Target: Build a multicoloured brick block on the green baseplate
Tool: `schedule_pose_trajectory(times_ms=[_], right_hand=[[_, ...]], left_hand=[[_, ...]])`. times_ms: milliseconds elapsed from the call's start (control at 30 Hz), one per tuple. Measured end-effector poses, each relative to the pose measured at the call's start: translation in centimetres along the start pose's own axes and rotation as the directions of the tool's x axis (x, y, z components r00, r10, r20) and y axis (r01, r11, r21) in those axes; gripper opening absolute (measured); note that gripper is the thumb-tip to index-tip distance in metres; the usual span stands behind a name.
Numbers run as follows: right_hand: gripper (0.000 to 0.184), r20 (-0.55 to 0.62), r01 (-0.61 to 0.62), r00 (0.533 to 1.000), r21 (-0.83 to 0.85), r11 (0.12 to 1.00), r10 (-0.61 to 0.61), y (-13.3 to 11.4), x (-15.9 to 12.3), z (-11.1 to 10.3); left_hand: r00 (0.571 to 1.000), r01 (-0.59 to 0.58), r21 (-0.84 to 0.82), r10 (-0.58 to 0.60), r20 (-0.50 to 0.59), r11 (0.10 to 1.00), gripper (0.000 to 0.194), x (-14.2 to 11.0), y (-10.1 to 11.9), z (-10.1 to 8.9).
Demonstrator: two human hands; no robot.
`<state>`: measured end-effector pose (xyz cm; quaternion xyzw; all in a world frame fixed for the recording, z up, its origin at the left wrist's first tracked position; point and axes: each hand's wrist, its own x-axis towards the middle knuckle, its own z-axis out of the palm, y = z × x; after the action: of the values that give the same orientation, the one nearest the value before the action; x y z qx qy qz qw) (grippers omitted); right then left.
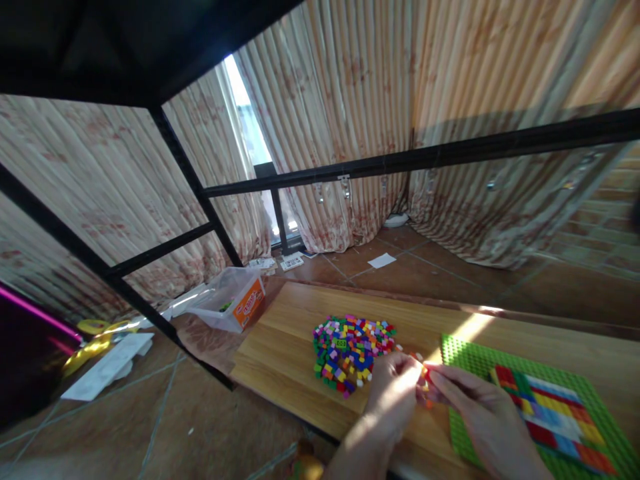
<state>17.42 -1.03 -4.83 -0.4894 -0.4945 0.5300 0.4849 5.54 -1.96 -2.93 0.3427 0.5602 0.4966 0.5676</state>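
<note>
My left hand point(393, 393) and my right hand point(475, 403) meet over the wooden board, fingertips almost touching. A small red toy brick point(427, 373) is pinched between the fingers of my right hand. The fingers of my left hand are closed too, but glare hides what they hold, if anything. Left of the hands lies a heap of small mixed-colour bricks point(353, 347), with a few orange ones under the fingers. A green studded baseplate point(460, 353) is beneath and beyond my right hand. It carries a block of coloured bricks point(560, 413) in rows.
A clear plastic bin point(225, 300) with an orange label stands past the board's left end. Black metal frame bars point(425, 159) run across behind the board. Pleated curtains point(345, 87) hang at the back, and a white paper point(382, 261) lies on the tiled floor.
</note>
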Motion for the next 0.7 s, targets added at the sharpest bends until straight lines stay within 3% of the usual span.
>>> schedule_pose_trajectory(times_ms=[67, 133, 233, 300, 467, 700], right_hand=[[0.031, 0.002, 0.036, 0.999, -0.107, 0.994, -0.036, 0.2, 0.0, 0.0], [0.028, -0.008, 0.127, 0.991, -0.284, 0.95, -0.135, 0.3, 0.0, 0.2], [0.024, 0.048, 0.301, 0.946, -0.489, 0.819, -0.319, 0.7, 0.0, 0.6], [0.026, 0.097, 0.376, 0.916, -0.551, 0.745, -0.39, 1.2, 0.1, 0.9], [0.028, 0.147, 0.44, 0.872, -0.653, 0.616, -0.468, 2.5, 0.6, 1.2], [0.026, 0.174, 0.466, 0.856, -0.667, 0.581, -0.487, 3.1, 0.7, 1.1]], left_hand=[[1.0, 0.011, 0.046, -0.012, 0.011, 0.999, 0.023, -0.2, 0.8, -0.5], [0.999, -0.048, 0.242, 0.051, -0.009, 0.969, 0.019, -0.3, 1.5, -1.4], [0.97, -0.146, 0.653, 0.238, -0.054, 0.743, 0.017, -0.2, 2.0, -2.8], [0.953, -0.156, 0.785, 0.301, -0.041, 0.6, 0.019, -0.1, 2.0, -3.5], [0.945, -0.139, 0.887, 0.327, -0.015, 0.441, 0.019, 0.1, 1.1, -4.2], [0.954, -0.094, 0.893, 0.296, -0.045, 0.44, 0.018, 0.1, 1.1, -4.0]])
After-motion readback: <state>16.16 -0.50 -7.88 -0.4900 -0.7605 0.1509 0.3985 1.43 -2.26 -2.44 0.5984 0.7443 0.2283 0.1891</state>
